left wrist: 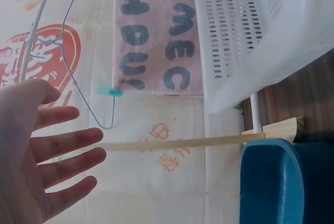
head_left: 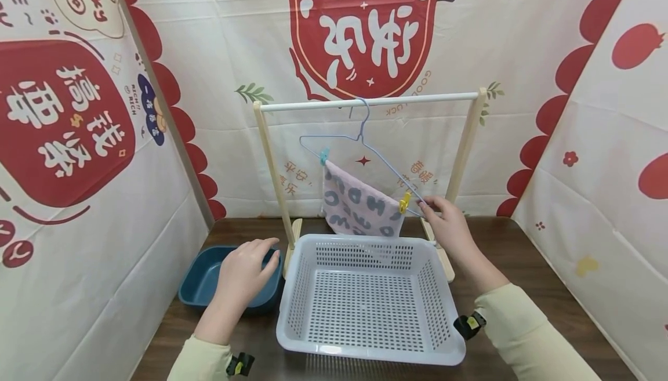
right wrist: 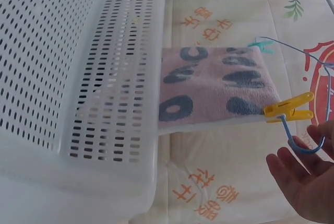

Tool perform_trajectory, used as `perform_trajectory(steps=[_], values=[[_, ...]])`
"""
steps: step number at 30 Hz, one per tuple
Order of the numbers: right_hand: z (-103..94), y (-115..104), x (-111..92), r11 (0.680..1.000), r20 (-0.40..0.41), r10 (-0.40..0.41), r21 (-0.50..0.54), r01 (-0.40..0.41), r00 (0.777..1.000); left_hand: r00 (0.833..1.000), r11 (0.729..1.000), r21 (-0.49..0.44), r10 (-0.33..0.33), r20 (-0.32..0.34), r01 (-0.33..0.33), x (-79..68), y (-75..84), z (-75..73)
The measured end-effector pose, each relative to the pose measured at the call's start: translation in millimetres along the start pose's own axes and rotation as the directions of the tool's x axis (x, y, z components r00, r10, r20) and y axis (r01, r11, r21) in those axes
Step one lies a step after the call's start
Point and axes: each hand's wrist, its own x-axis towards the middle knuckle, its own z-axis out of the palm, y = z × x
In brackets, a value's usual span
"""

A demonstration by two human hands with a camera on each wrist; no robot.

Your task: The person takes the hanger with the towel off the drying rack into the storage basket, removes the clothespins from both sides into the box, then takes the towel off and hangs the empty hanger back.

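A blue wire hanger [head_left: 386, 162] hooks over the white rail of a wooden rack [head_left: 412, 100] and tilts down to the right. My right hand [head_left: 447, 225] pinches its lower right corner between thumb and fingers, as the right wrist view also shows. From the hanger hangs a pink towel [head_left: 360, 201] with grey letters, held by a teal clothespin [head_left: 324, 156] at the left and a yellow clothespin [right wrist: 288, 108] at the right. Over the blue basin [head_left: 206, 274] hovers my left hand [head_left: 245, 274], fingers spread and holding nothing.
In front of the rack stands a white perforated basket [head_left: 370, 352] with nothing in it. The rack's wooden feet [head_left: 443, 262] rest on the dark brown table [head_left: 501, 247] behind and beside the basket. Printed cloth walls [head_left: 229, 39] enclose the table at the back and both sides.
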Motion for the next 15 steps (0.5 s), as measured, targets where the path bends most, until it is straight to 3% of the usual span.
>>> perform_trajectory(steps=[7, 15], values=[[5.6, 1, 8, 0.971, 0.020, 0.082, 0.224, -0.084, 0.996, 1.000, 1.000, 0.018, 0.012, 0.011, -0.013, 3.8, 10.9, -0.4], [6.2, -1, 14, 0.926, -0.100, 0.163, 0.359, -0.117, 0.982, 1.000, 1.000, 0.020, 0.005, 0.024, -0.006, 9.3, 17.5, 6.5]])
